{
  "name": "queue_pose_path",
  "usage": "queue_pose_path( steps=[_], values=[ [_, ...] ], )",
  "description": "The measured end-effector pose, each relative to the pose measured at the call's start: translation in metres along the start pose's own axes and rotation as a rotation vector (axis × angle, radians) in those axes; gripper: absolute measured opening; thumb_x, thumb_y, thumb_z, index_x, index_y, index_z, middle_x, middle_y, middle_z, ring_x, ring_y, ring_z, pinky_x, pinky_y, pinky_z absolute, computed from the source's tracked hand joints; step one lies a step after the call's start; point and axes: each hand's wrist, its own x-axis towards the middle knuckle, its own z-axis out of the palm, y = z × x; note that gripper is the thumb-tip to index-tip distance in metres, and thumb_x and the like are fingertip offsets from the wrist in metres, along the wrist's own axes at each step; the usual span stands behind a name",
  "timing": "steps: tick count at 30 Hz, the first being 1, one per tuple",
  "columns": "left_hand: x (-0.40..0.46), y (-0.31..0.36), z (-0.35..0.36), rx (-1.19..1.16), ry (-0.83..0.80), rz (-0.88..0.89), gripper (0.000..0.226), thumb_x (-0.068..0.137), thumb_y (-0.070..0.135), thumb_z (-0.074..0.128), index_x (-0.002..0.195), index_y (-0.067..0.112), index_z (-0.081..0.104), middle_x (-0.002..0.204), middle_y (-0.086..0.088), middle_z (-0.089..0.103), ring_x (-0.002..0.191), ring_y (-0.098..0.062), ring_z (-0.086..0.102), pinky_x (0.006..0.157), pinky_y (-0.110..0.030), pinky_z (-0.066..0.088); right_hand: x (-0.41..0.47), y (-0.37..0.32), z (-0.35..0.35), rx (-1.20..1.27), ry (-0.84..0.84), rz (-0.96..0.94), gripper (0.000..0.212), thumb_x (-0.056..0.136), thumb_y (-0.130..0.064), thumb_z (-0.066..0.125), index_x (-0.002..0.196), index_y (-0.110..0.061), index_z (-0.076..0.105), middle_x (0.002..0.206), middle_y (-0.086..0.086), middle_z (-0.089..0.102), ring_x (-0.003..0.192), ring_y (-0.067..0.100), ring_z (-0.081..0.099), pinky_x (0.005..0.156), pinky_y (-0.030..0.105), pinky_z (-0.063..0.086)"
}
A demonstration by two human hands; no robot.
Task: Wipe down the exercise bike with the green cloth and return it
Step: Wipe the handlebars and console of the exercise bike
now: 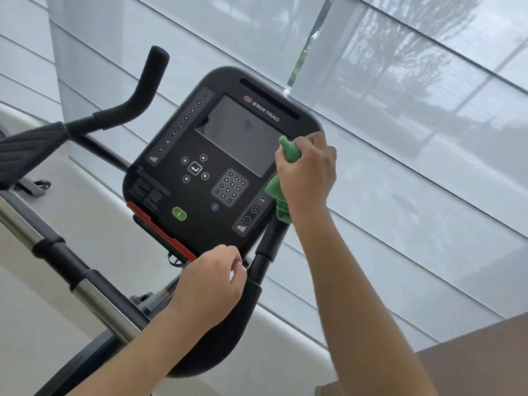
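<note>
Much of the green cloth [288,155] is hidden inside the right hand [307,170], whose fingers grip it bunched against the console [217,167] edge. A crumpled tail is seen below the fingers. The left hand [211,287] is held loosely curled, empty, beneath the console.

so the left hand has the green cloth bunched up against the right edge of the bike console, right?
Not quite: the right hand grips the green cloth, bunched against the right edge of the bike console. The left hand holds no cloth; it sits at the console's lower edge. The head view shows this.
</note>
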Motion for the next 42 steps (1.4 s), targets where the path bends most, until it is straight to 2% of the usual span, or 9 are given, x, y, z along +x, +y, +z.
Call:
queue_pose_path(
  steps=[4,7,12,15,20,23,28,31,42],
  values=[
    [-0.001,0.000,0.000,0.031,-0.020,0.024,0.019,0.103,0.025,0.049,0.087,0.022,0.057,0.075,0.008,0.054,0.066,-0.013,0.053,0.061,-0.028,0.049,0.028,0.029,-0.029,0.088,-0.343,-0.361,0.024,0.087,-0.046,0.074,0.076,-0.025,0.074,0.093,-0.011,0.065,0.084,0.016,0.061,0.071,0.033,0.051],
    [0.001,0.000,0.001,0.024,-0.026,0.027,0.020,0.104,0.025,0.048,0.087,0.022,0.058,0.076,0.008,0.056,0.068,-0.013,0.056,0.063,-0.030,0.052,0.054,0.030,-0.042,0.300,-0.603,-0.231,0.020,0.078,-0.043,0.078,0.071,-0.024,0.076,0.085,-0.007,0.070,0.076,0.015,0.069,0.076,0.042,0.059],
    [0.000,0.001,0.001,0.074,-0.026,0.036,0.022,0.104,0.025,0.045,0.087,0.021,0.058,0.077,0.007,0.057,0.069,-0.013,0.056,0.065,-0.034,0.054,0.025,0.007,-0.010,0.200,-0.146,0.078,0.037,0.081,-0.049,0.067,0.058,-0.022,0.057,0.075,-0.004,0.061,0.065,0.020,0.056,0.059,0.033,0.043],
    [0.000,0.003,0.001,0.088,-0.022,0.032,0.021,0.103,0.024,0.046,0.086,0.021,0.058,0.076,0.007,0.057,0.069,-0.013,0.056,0.064,-0.035,0.054,0.007,-0.002,0.000,-0.010,0.019,-0.004,0.030,0.087,-0.043,0.067,0.067,-0.023,0.058,0.088,-0.006,0.060,0.082,0.024,0.053,0.063,0.036,0.049],
    [0.000,0.001,0.000,0.058,-0.029,0.034,0.021,0.104,0.025,0.047,0.086,0.022,0.059,0.075,0.008,0.058,0.067,-0.012,0.058,0.064,-0.034,0.055,-0.030,0.033,-0.005,-0.181,-0.103,-0.420,0.028,0.090,-0.025,0.064,0.115,-0.017,0.072,0.151,0.006,0.052,0.150,0.042,0.031,0.099,0.052,0.051],
    [-0.002,0.001,-0.002,0.042,-0.017,0.036,0.022,0.104,0.025,0.048,0.087,0.022,0.060,0.075,0.008,0.059,0.067,-0.012,0.058,0.063,-0.031,0.055,-0.051,0.037,-0.007,-0.053,-0.139,-0.408,0.041,0.089,-0.018,0.057,0.127,-0.012,0.069,0.163,0.008,0.040,0.159,0.045,0.009,0.111,0.052,0.047],
    [-0.003,0.000,-0.004,0.030,-0.027,0.013,0.022,0.104,0.025,0.046,0.085,0.020,0.057,0.075,0.005,0.057,0.069,-0.014,0.057,0.065,-0.034,0.052,-0.074,0.032,-0.011,0.035,-0.162,-0.341,0.045,0.093,-0.023,0.055,0.133,-0.006,0.069,0.164,0.006,0.041,0.161,0.042,0.003,0.129,0.050,0.027],
    [-0.003,-0.001,-0.004,0.020,-0.038,-0.008,0.023,0.103,0.025,0.046,0.083,0.018,0.056,0.074,0.004,0.058,0.070,-0.016,0.057,0.067,-0.036,0.051,-0.102,0.042,-0.013,0.036,-0.220,-0.327,0.037,0.097,-0.020,0.058,0.128,-0.008,0.074,0.158,0.004,0.049,0.160,0.037,0.011,0.131,0.033,0.016],
    [-0.004,-0.005,-0.003,0.023,-0.062,0.010,0.031,0.102,0.025,0.047,0.072,0.018,0.049,0.063,0.002,0.049,0.059,-0.015,0.048,0.054,-0.030,0.038,-0.159,0.044,-0.042,0.295,-0.423,-0.109,0.037,0.098,-0.014,0.055,0.122,-0.030,0.078,0.144,-0.022,0.054,0.117,0.022,0.047,0.106,0.022,0.040]
  ],
)
